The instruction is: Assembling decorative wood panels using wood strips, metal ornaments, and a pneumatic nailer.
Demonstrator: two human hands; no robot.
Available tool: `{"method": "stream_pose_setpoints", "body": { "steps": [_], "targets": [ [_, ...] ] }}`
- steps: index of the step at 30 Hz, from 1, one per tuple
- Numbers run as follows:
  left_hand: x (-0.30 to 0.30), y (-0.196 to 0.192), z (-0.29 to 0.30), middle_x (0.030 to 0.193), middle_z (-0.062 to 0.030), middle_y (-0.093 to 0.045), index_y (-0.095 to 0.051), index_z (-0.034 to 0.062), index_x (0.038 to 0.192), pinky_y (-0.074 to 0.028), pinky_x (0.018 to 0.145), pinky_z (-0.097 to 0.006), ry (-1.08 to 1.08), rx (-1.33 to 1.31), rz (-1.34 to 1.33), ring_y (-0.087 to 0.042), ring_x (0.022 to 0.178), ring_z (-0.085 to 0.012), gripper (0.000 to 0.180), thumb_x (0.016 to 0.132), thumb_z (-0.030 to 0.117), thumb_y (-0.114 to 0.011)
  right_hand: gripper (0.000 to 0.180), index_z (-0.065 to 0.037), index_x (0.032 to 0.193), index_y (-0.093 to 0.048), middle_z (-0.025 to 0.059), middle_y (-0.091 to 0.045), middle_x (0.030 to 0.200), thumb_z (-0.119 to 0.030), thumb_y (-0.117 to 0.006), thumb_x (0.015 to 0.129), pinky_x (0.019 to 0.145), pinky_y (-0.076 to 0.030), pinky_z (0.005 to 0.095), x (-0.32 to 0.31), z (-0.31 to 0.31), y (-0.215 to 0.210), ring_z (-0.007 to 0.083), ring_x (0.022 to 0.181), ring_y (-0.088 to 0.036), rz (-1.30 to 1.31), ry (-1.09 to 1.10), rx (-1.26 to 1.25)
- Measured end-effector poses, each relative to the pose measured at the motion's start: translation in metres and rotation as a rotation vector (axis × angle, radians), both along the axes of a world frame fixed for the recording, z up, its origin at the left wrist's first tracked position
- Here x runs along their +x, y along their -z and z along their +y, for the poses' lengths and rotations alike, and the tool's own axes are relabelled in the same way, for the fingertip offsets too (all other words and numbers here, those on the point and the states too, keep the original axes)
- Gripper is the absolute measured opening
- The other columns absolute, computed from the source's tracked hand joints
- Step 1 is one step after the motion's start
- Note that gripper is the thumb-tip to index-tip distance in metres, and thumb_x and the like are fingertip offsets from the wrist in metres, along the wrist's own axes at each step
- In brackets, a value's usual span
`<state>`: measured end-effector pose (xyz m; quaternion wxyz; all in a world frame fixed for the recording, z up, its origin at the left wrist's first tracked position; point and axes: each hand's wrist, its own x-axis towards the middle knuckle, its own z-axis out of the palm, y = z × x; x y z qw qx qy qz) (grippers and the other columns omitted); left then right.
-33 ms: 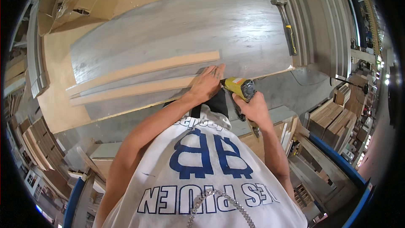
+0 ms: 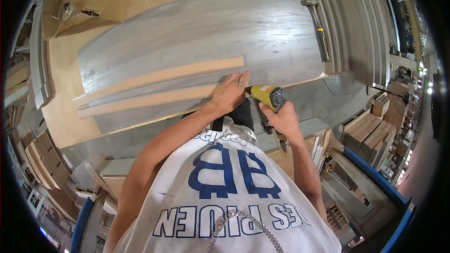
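My left hand [image 2: 230, 94] lies flat over the right end of the nearer of two tan-faced wood strips [image 2: 154, 102], its fingers stretched forward and a little apart. The farther strip [image 2: 173, 72] runs roughly parallel, just beyond it. Both rest on a large grey wood-grain panel [image 2: 201, 28]. My right hand [image 2: 281, 117] is closed around the handle of a yellow and black nail gun [image 2: 268, 96], which has a metal fitting below the grip. The gun's nose points left, close beside my left hand at the panel's near edge. Whether it touches the strip is hidden.
A hammer [image 2: 318, 28] with a yellow and black handle lies at the panel's right end. Stacked grey boards [image 2: 361, 23] stand beyond it. An open cardboard box [image 2: 93, 2] sits at the far left of the plywood tabletop [image 2: 61, 75]. Wood pieces [image 2: 368, 133] are stacked at right.
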<state>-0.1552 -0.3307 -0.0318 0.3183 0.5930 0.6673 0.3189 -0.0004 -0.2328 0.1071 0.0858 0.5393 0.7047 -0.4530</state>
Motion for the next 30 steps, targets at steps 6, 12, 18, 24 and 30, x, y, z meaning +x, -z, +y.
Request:
{"method": "stream_pose_setpoints", "body": {
  "steps": [6, 12, 18, 24, 30],
  "targets": [
    [0.001, 0.001, 0.000, 0.121, -0.0257, -0.055, -0.030, -0.0010, 0.147, -0.047, 0.096, -0.049, -0.025, 0.006, -0.072, -0.052, 0.115, -0.0456, 0.074, 0.083, 0.006, -0.067, 0.040, 0.009, 0.094, -0.070, 0.0272, -0.067, 0.071, -0.030, -0.074, 0.084, 0.068, -0.054, 0.0430, -0.006, 0.005, 0.008, 0.0418, 0.076, -0.071, 0.010, -0.016, 0.071],
    [0.002, 0.002, 0.002, 0.118, -0.0256, -0.057, -0.030, -0.0022, 0.146, -0.047, 0.096, -0.047, -0.024, 0.005, -0.096, -0.052, 0.113, -0.0449, 0.072, 0.084, 0.005, -0.065, 0.038, 0.007, 0.095, -0.070, 0.0291, -0.067, 0.074, -0.030, -0.073, 0.085, 0.069, -0.054, 0.0437, -0.006, 0.002, 0.011, 0.0443, 0.080, -0.070, 0.035, -0.045, 0.129],
    [-0.003, -0.012, -0.003, 0.124, -0.0233, -0.056, -0.036, -0.0039, 0.144, -0.040, 0.102, -0.045, -0.027, -0.041, 0.037, -0.049, 0.121, -0.0392, 0.069, 0.084, 0.012, -0.067, 0.036, 0.008, 0.091, -0.069, 0.0294, -0.066, 0.073, -0.027, -0.072, 0.085, 0.069, -0.053, 0.0439, -0.005, 0.003, 0.014, 0.0453, 0.081, -0.069, 0.119, -0.089, 0.136],
    [-0.026, -0.002, -0.049, 0.131, -0.0155, -0.054, -0.050, -0.0004, 0.138, -0.034, 0.105, -0.046, -0.061, -0.076, 0.311, -0.045, 0.124, -0.0348, 0.063, 0.086, 0.029, -0.071, 0.037, 0.010, 0.088, -0.068, 0.0298, -0.065, 0.071, -0.027, -0.072, 0.084, 0.068, -0.053, 0.0439, 0.022, -0.004, 0.027, 0.0460, 0.079, -0.068, -0.048, 0.025, 0.258],
    [-0.030, 0.002, -0.049, 0.128, -0.0139, -0.053, -0.057, -0.0007, 0.128, -0.035, 0.104, -0.045, -0.057, -0.077, 0.327, -0.046, 0.123, -0.0330, 0.053, 0.087, 0.030, -0.070, 0.037, 0.010, 0.087, -0.069, 0.0277, -0.065, 0.068, -0.027, -0.073, 0.083, 0.065, -0.052, 0.0438, 0.011, -0.009, 0.009, 0.0442, 0.074, -0.070, -0.059, -0.012, 0.229]
  ]
}}
